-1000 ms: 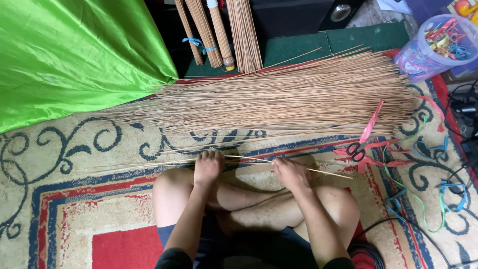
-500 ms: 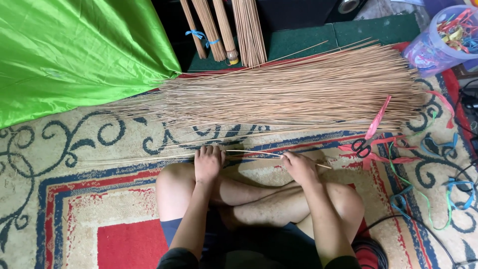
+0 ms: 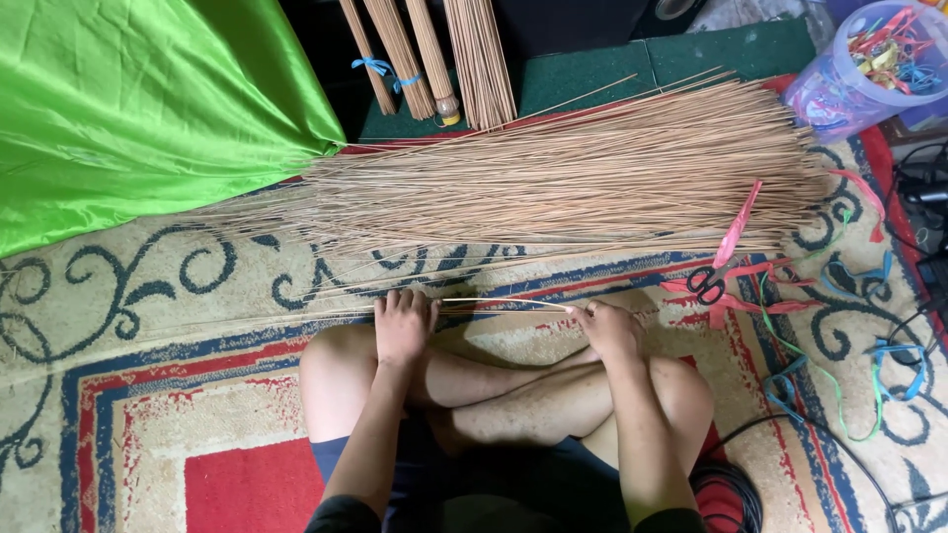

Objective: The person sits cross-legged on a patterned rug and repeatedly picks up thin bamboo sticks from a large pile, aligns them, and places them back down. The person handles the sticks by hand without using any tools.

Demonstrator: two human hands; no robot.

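Observation:
I sit cross-legged on a patterned carpet (image 3: 148, 326). My left hand (image 3: 403, 324) rests palm down on thin tan sticks just in front of my knee. My right hand (image 3: 609, 328) pinches the end of one thin stick (image 3: 499, 302) that runs level between both hands. A wide heap of long tan sticks (image 3: 573, 178) lies across the carpet just beyond my hands, its thin tips fanning out to the left.
A green cloth (image 3: 128, 109) covers the upper left. Bundled sticks (image 3: 434, 49) lean at the top. Black-handled scissors (image 3: 707, 282) and pink, green and blue ribbon strips (image 3: 790, 296) lie right of my knee. A clear tub of ribbons (image 3: 869, 59) stands top right. Black cables (image 3: 918, 197) run along the right.
The camera view has shifted slightly. Both hands stay in front of my knees on the thin stick; my right hand has moved a little toward the right.

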